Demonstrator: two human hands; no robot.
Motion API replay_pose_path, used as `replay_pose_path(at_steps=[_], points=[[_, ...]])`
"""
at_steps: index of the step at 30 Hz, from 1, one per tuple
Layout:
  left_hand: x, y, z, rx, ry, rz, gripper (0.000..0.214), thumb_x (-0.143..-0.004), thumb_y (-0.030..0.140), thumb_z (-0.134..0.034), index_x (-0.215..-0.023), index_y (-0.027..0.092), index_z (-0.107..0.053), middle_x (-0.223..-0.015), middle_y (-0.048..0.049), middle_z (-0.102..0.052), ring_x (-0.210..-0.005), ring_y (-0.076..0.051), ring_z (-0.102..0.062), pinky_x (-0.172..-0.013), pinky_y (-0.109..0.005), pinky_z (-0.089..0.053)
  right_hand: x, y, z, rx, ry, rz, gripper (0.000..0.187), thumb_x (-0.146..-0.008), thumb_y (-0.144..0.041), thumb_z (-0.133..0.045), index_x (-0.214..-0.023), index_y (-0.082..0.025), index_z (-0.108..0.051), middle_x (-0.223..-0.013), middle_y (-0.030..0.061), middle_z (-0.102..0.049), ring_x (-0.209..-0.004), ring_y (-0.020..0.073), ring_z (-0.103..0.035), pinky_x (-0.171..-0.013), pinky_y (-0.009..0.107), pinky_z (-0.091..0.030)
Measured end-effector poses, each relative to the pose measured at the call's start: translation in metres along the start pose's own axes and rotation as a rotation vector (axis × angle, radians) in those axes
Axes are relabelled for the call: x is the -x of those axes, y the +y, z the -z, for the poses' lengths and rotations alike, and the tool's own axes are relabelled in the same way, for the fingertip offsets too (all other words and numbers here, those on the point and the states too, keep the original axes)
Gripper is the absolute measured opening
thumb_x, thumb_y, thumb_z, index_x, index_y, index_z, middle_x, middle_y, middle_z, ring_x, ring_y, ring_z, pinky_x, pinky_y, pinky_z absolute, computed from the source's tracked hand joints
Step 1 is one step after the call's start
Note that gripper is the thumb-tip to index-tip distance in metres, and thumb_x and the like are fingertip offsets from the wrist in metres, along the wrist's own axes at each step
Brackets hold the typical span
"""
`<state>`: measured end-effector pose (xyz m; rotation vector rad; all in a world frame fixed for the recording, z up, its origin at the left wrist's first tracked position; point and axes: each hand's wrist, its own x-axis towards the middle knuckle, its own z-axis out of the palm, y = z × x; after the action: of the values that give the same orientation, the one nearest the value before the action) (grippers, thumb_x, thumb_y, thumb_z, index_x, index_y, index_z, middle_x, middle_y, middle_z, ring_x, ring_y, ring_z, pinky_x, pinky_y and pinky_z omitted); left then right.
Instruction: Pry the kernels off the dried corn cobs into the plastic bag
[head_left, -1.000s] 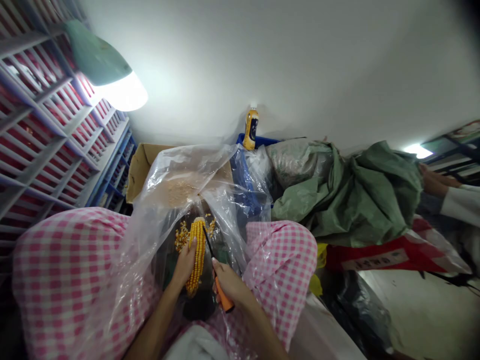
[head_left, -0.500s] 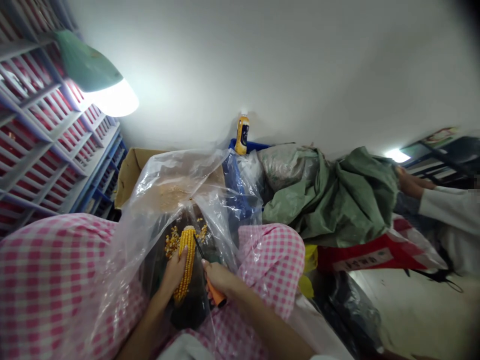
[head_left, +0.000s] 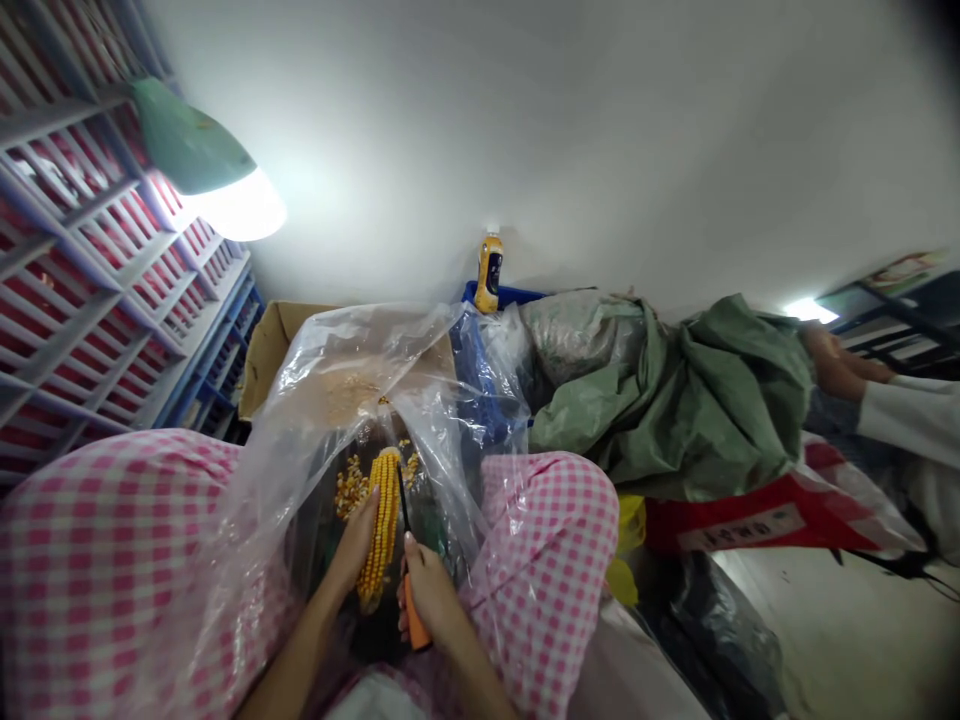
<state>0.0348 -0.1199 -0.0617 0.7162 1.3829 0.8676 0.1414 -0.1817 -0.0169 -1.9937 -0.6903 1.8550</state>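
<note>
My left hand (head_left: pixel 354 545) is closed around a yellow corn cob (head_left: pixel 379 525), holding it upright between my knees in pink checked cloth (head_left: pixel 547 560). My right hand (head_left: pixel 427 590) grips the orange handle of a thin dark tool (head_left: pixel 406 570), whose shaft lies against the cob's right side. Loose yellow kernels (head_left: pixel 349 484) lie just behind the cob inside a clear plastic bag (head_left: pixel 337 400) spread over my lap.
A cardboard box (head_left: pixel 274 335) sits behind the bag. A yellow bottle (head_left: pixel 489 272) stands on a blue crate by the wall. Green sacks (head_left: pixel 697 400) pile up on the right, where another person's arm (head_left: pixel 862 385) reaches. Red-and-grey racks (head_left: pixel 90 270) and a lamp (head_left: pixel 217 180) fill the left.
My right hand has drawn the tool back along the cob toward me, and the shaft now lies closer against the cob. The camera has shifted slightly.
</note>
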Motion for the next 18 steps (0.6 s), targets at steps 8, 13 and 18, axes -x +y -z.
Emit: replay_pose_path(at_steps=[8,13,18], points=[[0.002,-0.002,0.003,-0.084,-0.003,-0.004,0.067,-0.065,0.074,-0.053,-0.089,0.012,-0.065,-0.072,-0.0059,-0.067,-0.067,-0.023,-0.062,-0.063,-0.034,-0.048,0.007,-0.017,0.015,0.11,-0.012,0.006,0.037,-0.1,-0.04,-0.021,-0.085,-0.019,-0.046,-0.043,-0.008,-0.043,-0.029,0.0106,-0.044,-0.032,0.021,-0.042],[0.001,-0.009,0.003,-0.224,0.006,-0.046,0.074,-0.066,0.079,-0.043,-0.09,0.012,-0.063,-0.076,-0.0076,-0.066,-0.076,-0.026,-0.062,-0.074,-0.038,-0.047,0.007,-0.026,0.01,0.431,0.139,0.081,0.039,-0.1,-0.035,-0.025,-0.086,-0.014,-0.054,-0.066,0.0085,-0.064,-0.055,0.0201,-0.066,-0.052,0.03,-0.052],[0.001,-0.015,-0.001,-0.263,-0.003,-0.066,0.064,-0.066,0.075,-0.048,-0.08,0.014,-0.064,-0.079,-0.0097,-0.068,-0.085,-0.03,-0.063,-0.084,-0.041,-0.045,-0.002,-0.031,0.01,0.502,0.322,0.122,0.029,-0.097,-0.027,-0.033,-0.099,-0.008,-0.056,-0.1,0.0255,-0.066,-0.091,0.0278,-0.068,-0.071,0.035,-0.052]])
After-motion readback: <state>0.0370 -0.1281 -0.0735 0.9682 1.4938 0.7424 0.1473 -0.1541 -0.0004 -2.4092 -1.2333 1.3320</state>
